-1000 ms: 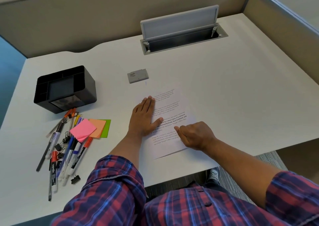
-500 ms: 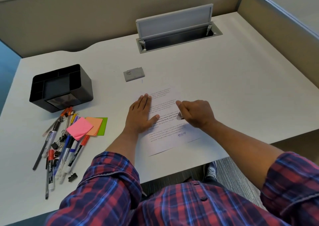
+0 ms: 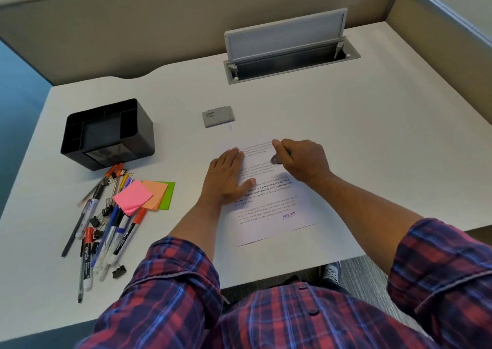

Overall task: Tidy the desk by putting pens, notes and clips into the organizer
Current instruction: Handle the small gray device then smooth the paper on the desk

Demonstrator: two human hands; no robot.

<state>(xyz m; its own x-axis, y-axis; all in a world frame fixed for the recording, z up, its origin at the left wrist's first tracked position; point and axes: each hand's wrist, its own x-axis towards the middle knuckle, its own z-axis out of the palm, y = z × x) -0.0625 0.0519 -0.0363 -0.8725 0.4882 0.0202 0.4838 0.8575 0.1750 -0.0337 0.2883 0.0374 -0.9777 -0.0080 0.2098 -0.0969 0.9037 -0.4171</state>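
Note:
A printed sheet of paper [image 3: 277, 204] lies on the white desk [image 3: 372, 140] in front of me. My left hand [image 3: 226, 178] rests flat on its left side, fingers straight. My right hand [image 3: 300, 162] hovers over the sheet's upper part, gripping a small stamp-like object [image 3: 275, 160] with a grey end. A purple "RECEIVED" mark [image 3: 288, 215] shows near the sheet's bottom. The black organizer [image 3: 106, 133] stands at the left. Below it lie several pens and markers [image 3: 106, 226], black binder clips [image 3: 97, 222] and pink, orange and green sticky notes [image 3: 145, 195].
A small grey ink pad case [image 3: 218, 116] lies above the sheet. A raised grey cable flap [image 3: 286, 35] and its slot sit at the back. Beige partition walls close off the rear and right. The desk's front edge runs just below the sheet.
My right hand has lifted from the sheet's lower right and moved up to its top, leaving the purple stamp mark uncovered. My left hand has stayed flat on the paper.

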